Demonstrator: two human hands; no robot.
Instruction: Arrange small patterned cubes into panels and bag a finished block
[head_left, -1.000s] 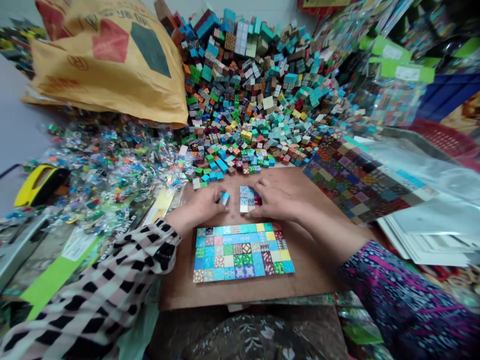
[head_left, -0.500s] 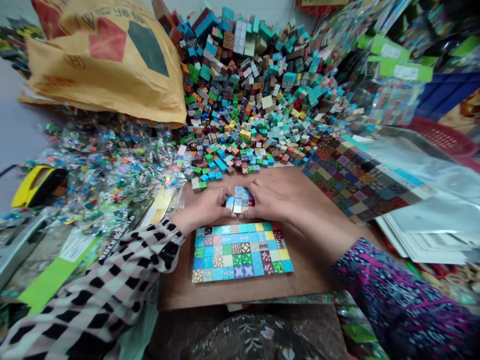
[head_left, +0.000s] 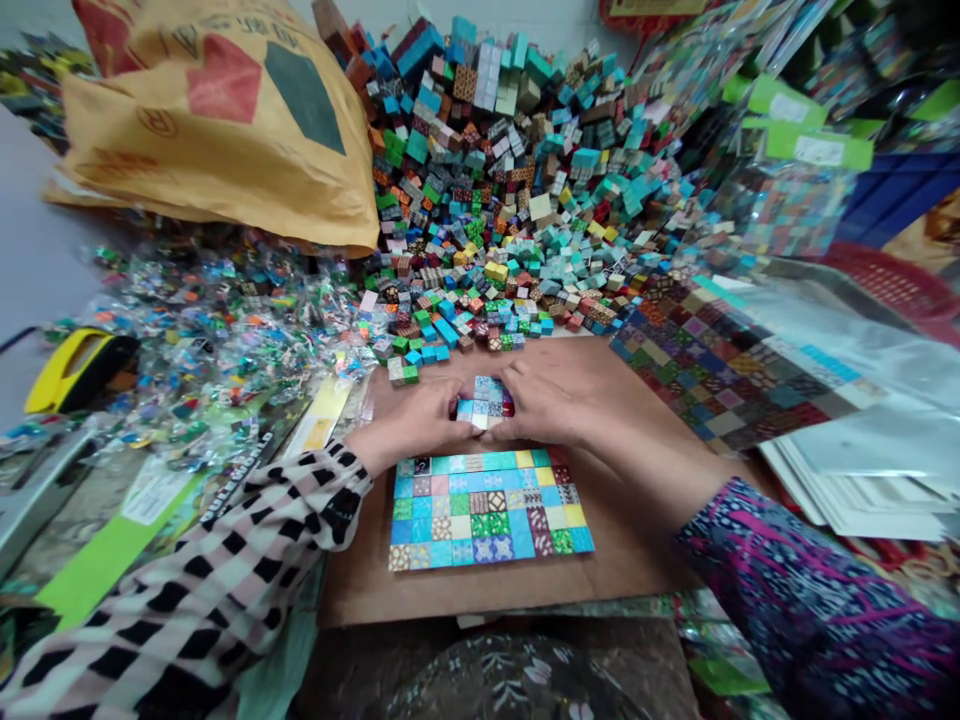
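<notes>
My left hand and my right hand are curled around a small cluster of patterned cubes on a brown board. Fingers and thumbs press on the cluster from both sides, hiding its outer edges. Its visible tops are light blue, white and grey-blue, with a dark red patch by my right fingers. Just nearer to me, a flat rectangular block of many-coloured cubes lies on the board, neatly packed in rows, close below my wrists.
A large heap of loose cubes rises behind the board. To the left are a yellow bag, small clear packets and a yellow-black tool. A plastic-wrapped cube sheet, a red basket and a blue crate stand right.
Both hands stay around the small cluster, with a slight shift of the fingers. Its cubes look a little more evenly lined up. The whole view has moved slightly.
</notes>
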